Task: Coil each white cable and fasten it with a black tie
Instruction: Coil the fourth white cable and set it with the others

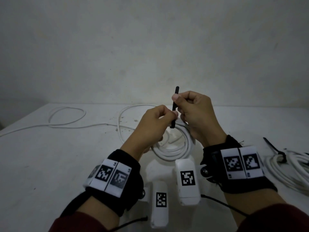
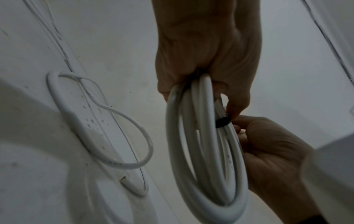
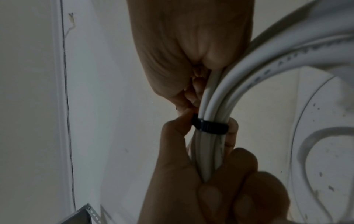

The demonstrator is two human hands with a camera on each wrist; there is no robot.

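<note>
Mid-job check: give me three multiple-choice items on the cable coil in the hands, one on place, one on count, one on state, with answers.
1. Where does the already tied coil lie?
A. right edge of the table
B. far left corner
C. on the floor

2. How many loose, uncoiled cables lie on the table?
A. none
B. one
C. three

3. How is the black tie on the held coil?
A. lying loose on the table
B. wrapped round the strands, tail sticking up
C. missing

Answers: 1 A, it sits at the right with its own tie. 2 B, a single loose cable runs behind the hands. 3 B, the right hand pinches the tail while the left hand holds the coil.

no legible text, cable [image 3: 268, 72] print blurred
</note>
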